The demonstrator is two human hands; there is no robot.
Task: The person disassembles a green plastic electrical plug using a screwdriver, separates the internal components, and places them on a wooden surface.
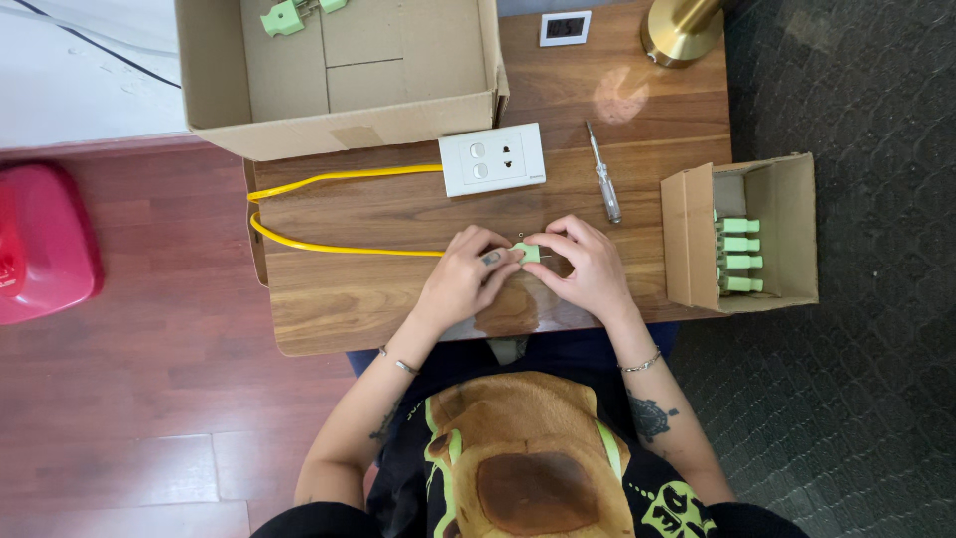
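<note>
A small pale green plug (527, 253) is pinched between my left hand (468, 277) and my right hand (586, 267), just above the wooden table (349, 299). A yellow cable (329, 214) runs from my left hand leftward, loops at the table's left edge and comes back to a white wall socket plate (492, 158) lying on the table. Both hands have their fingers closed around the plug, which hides most of it.
A screwdriver (603, 185) lies right of the socket plate. A small open carton (757, 234) with several green plugs sits at the right edge. A large open carton (339, 70) with green plugs stands at the back. Brass lamp base (681, 30), small white display (565, 28), red object (40, 244) on the floor.
</note>
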